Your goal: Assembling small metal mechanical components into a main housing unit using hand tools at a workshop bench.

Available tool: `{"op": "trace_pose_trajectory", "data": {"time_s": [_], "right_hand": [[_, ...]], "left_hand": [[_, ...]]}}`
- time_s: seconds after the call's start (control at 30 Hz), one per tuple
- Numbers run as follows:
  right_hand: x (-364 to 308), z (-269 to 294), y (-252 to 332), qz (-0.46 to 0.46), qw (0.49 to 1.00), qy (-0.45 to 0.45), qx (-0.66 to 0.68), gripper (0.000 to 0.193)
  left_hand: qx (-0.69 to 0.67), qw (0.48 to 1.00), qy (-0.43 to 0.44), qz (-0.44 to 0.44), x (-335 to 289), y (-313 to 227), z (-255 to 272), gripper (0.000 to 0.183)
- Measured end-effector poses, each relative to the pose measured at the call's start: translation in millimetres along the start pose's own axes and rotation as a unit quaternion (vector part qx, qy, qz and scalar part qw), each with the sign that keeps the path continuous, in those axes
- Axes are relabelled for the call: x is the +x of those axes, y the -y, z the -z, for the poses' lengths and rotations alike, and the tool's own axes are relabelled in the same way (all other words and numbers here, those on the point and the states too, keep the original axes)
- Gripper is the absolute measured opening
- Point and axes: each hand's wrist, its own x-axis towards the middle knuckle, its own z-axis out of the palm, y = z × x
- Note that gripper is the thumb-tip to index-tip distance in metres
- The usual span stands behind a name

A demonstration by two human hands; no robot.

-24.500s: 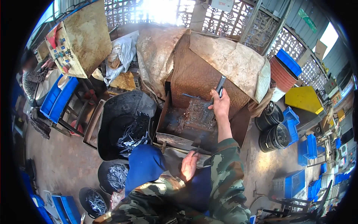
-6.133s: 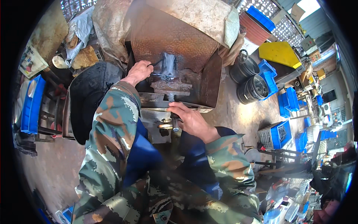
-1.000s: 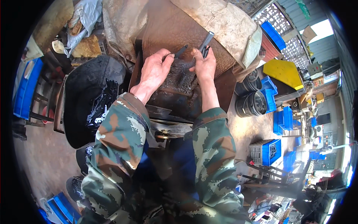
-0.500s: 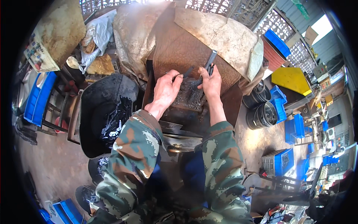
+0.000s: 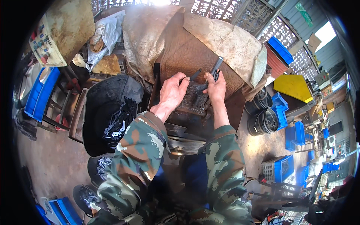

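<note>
In front of me my left hand (image 5: pixel 173 91) pinches a thin dark metal strip (image 5: pixel 195 75) that sticks out to the right from thumb and fingers. My right hand (image 5: pixel 216 87) is closed around a grey metal bar (image 5: pixel 216 65), which points up and away. A smaller dark piece shows beside the bar between the fingers; its kind I cannot make out. The strip's tip is close to the bar, apparently apart from it. Both hands are above a dark, grimy, wet-looking block (image 5: pixel 195 98) set in a brown metal housing (image 5: pixel 234 107).
At my left stands a large black bin (image 5: pixel 93 112) with dark metal strips inside. Smaller tubs (image 5: pixel 84 197) of metal pieces sit below it. Sacking (image 5: pixel 228 37) drapes behind the housing. To the right are black buckets (image 5: pixel 262 122), blue crates (image 5: pixel 283 168) and a yellow panel (image 5: pixel 292 87).
The whole view has shifted slightly. More of the dark strip now shows beyond my left fingers, tilted toward the bar. Both hands keep their hold.
</note>
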Motion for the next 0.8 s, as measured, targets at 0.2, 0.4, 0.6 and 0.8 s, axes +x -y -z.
{"op": "trace_pose_trajectory", "data": {"time_s": [0.2,0.4,0.6,0.8], "right_hand": [[1.9,0.5,-2.9,0.0,1.0,0.0,-0.01,0.032],[-0.9,0.1,-2.8,-0.005,1.0,-0.001,0.011,0.023],[-35.3,15.2,-1.1,-0.058,0.991,0.046,0.111,0.021],[-98.4,60.3,7.0,-0.09,0.977,0.151,0.117,0.022]], "left_hand": [[-0.026,0.999,-0.011,-0.022,-1.9,-4.3,4.7,0.025],[-0.031,0.998,-0.014,-0.048,-4.3,-11.2,13.3,0.022],[-0.054,0.997,-0.015,-0.059,-2.3,-3.9,16.1,0.029],[-0.02,0.997,0.069,0.001,-6.5,-15.9,17.9,0.027]]}}
